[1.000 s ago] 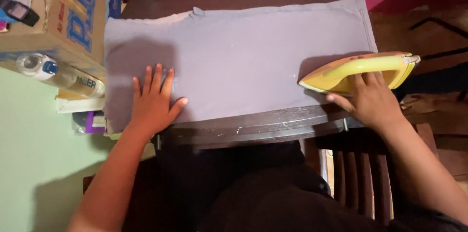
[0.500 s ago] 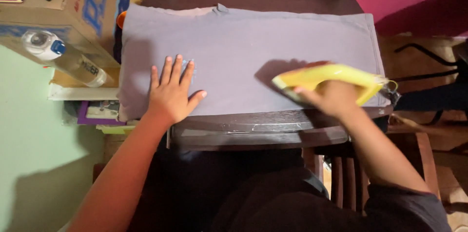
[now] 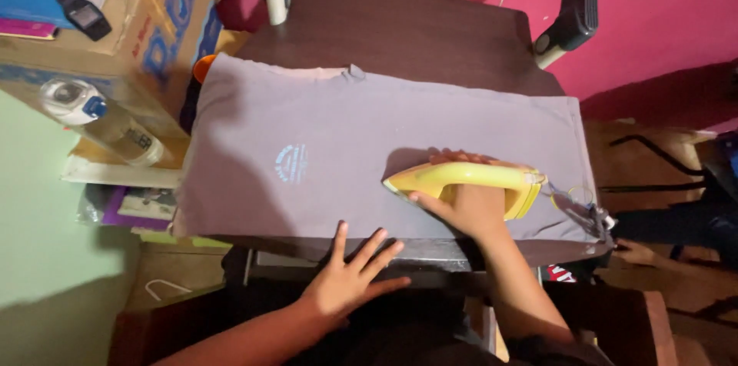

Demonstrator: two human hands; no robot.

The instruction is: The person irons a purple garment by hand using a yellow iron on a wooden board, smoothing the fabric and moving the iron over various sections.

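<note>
Where the pink wall (image 3: 653, 20) fills the top of the view, a dark brown wooden worktop (image 3: 400, 28) runs out from it toward the person. Most of that worktop is covered by a grey-mauve cloth garment (image 3: 307, 128), spread flat, with a small pale printed emblem (image 3: 291, 163) near its middle and its near edge hanging just over the worktop's front rim. To the left stands a large brown cardboard box with blue print (image 3: 154, 20), touching the garment's left edge; a small black digital watch (image 3: 83, 14) lies on top of it, and a clear plastic bottle with a white-and-blue cap (image 3: 108, 124) lies on its side against the box's lower edge. A dark padded chair arm (image 3: 573, 4) juts in at the upper right.

On the garment's right half sits a yellow plastic clothes iron (image 3: 469, 181), its pointed nose aimed left and its cord trailing off toward the right edge. The right hand (image 3: 465, 208) is clamped on the iron's handle, fingers wrapped over the top, the forearm reaching up from the lower right. The left hand (image 3: 350, 277) is open, fingers spread, palm down at the worktop's near rim just below the garment's edge, holding nothing.
</note>
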